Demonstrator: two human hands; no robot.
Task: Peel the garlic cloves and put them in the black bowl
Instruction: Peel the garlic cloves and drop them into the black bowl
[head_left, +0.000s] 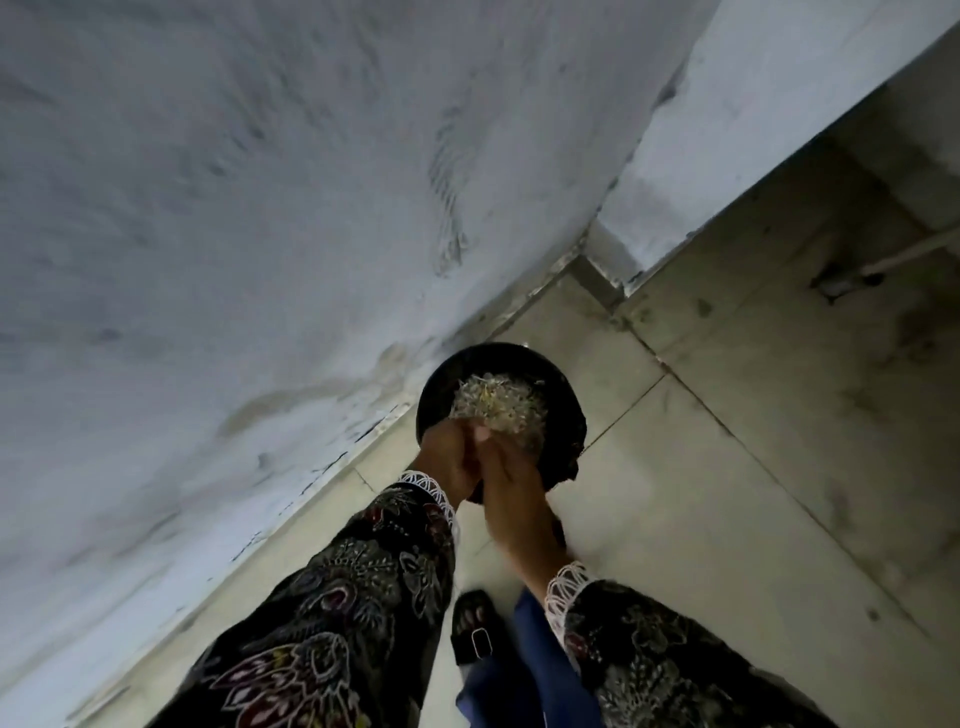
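Note:
I hold the black bowl (563, 400) out in front of me, above a tiled floor. A heap of pale, stringy peel scraps (498, 402) lies in it; no whole garlic clove can be made out. My left hand (447, 460) grips the bowl's near left rim. My right hand (511, 506) lies over the near rim with fairly straight fingers reaching into the edge of the heap. Both wrists wear dark patterned sleeves with white lace cuffs. The near part of the bowl is hidden behind my hands.
A rough grey-white wall (234, 208) fills the left, meeting the pale floor tiles (727, 467) along a diagonal line. A wall corner (727, 130) juts out at the upper right, with a pipe (883, 262) beyond. My sandalled foot (472, 631) and blue trouser leg (524, 670) are below.

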